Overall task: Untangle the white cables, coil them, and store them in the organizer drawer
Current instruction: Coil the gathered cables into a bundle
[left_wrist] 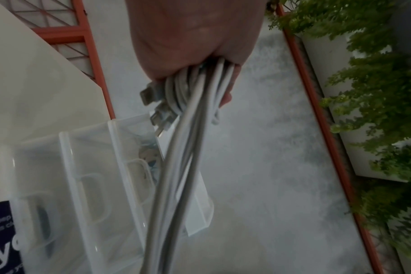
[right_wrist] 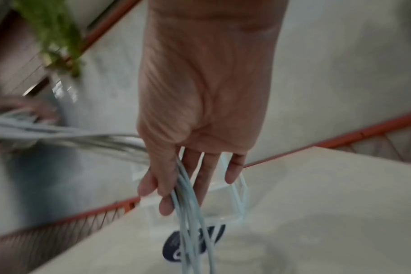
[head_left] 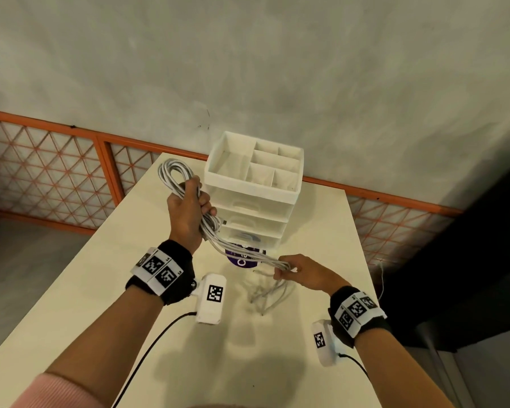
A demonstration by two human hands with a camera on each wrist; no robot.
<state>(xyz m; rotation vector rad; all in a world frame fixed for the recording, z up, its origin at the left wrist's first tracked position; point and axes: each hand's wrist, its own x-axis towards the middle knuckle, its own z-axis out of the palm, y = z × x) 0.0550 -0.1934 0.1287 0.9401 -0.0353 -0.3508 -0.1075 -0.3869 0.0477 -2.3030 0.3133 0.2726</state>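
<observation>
My left hand (head_left: 192,203) grips a coil of white cables (head_left: 173,171), raised in front of the white organizer (head_left: 289,198). In the left wrist view the cable bundle (left_wrist: 176,166) leaves my fist (left_wrist: 195,46) with metal plugs (left_wrist: 154,105) sticking out beside it. The loose strands slant down and right to my right hand (head_left: 287,268), which holds them just above the table. In the right wrist view the strands (right_wrist: 190,213) pass between my thumb and fingers (right_wrist: 167,204). The organizer's translucent drawers (left_wrist: 87,185) are pushed in.
The organizer stands at the far middle of a cream table (head_left: 100,290), with a round purple label (head_left: 242,262) lying at its foot. An orange mesh railing (head_left: 56,172) runs behind the table. A dark surface (head_left: 468,260) borders the right side.
</observation>
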